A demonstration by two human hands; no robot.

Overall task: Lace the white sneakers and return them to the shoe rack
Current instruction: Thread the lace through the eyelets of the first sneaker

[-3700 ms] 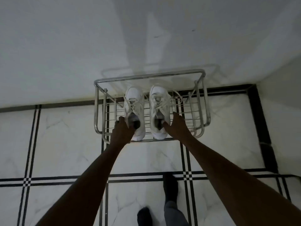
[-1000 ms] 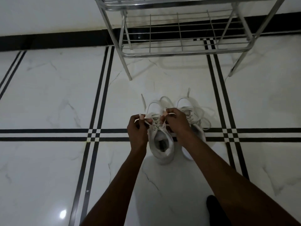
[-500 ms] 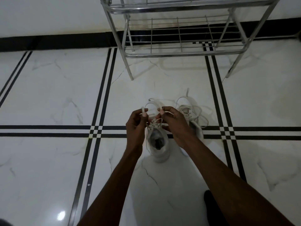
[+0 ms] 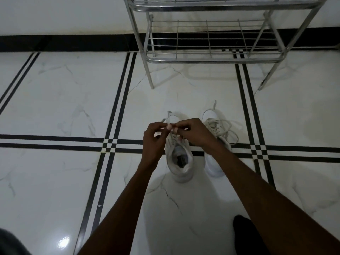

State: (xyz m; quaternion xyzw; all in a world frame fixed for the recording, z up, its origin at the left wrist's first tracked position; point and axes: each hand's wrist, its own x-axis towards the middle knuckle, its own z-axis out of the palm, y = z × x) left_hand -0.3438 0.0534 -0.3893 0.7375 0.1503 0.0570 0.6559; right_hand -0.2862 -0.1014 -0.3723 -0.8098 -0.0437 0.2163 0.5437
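Note:
Two white sneakers stand side by side on the marble floor, toes pointing at the rack. Over the left sneaker [image 4: 181,162] my left hand [image 4: 153,142] and my right hand [image 4: 193,133] meet, each pinching an end of its white lace [image 4: 170,117] above the tongue. The lace loops forward over the toe. The right sneaker [image 4: 216,142] is partly hidden by my right forearm; its laces lie loose and tangled on top. The chrome wire shoe rack [image 4: 213,59] stands against the wall beyond them, its lower shelf bare.
White marble tiles with black double stripes [image 4: 114,115] cover the floor. A black skirting strip runs along the white wall. My dark-socked foot [image 4: 244,234] shows at the bottom right and a dark edge of clothing at the bottom left.
The sneakers came off the rack onto the floor since the oldest frame. Over the last second my hands have drawn closer together over the left sneaker, still pinching its lace.

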